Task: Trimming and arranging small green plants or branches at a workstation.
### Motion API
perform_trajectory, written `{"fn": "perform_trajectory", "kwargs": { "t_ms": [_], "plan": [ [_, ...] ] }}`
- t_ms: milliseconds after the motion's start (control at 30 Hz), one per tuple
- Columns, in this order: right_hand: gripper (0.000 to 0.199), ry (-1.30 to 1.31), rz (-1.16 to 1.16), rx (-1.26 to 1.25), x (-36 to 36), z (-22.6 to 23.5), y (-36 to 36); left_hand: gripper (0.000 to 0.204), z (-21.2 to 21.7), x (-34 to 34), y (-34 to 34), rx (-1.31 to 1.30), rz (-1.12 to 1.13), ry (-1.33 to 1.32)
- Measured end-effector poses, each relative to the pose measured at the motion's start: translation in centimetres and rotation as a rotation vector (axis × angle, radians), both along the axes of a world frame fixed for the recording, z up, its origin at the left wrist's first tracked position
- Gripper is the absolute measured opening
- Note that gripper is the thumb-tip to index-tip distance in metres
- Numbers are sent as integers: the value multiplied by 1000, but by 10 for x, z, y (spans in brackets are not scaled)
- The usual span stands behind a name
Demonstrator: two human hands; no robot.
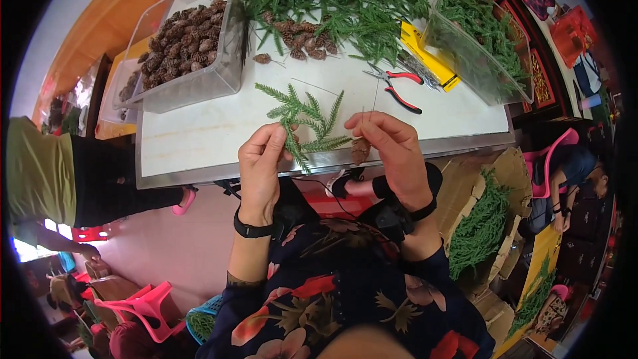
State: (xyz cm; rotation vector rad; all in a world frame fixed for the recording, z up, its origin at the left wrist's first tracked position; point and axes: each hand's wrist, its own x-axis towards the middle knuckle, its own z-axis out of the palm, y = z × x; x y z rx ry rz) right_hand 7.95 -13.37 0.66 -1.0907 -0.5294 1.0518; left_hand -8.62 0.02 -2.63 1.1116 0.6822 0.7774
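Head: pliers [384, 77] beyond right hand [397, 149]; cone bin [219, 83] leftward.

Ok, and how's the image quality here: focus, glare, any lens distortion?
Head view, centre: the green sprig and pine cone look fairly sharp; head view, rim: black corners, with surroundings curved and stretched; head view, lower left: a bright patch is washed out; head view, upper left: the clear bin shows pale reflections.
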Motion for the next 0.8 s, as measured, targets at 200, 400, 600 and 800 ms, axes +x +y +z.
{"fn": "perform_trajectory", "kwargs": {
  "t_ms": [200,400,600,800],
  "plan": [
    [20,-141,30,45,-4,-4,5,20,-1,-3,-1,-29,-20,1],
    [20,-171,23,58,-9,-7,6,20,-1,-3,-2,-45,3,-10],
    [18,-174,117,111,-10,-23,17,20,-4,-1,-9,-37,-32,-6],
    [18,-112,154,77,-2,-16,14,19,7,13,-23,73,207,-37]
  ]
}}
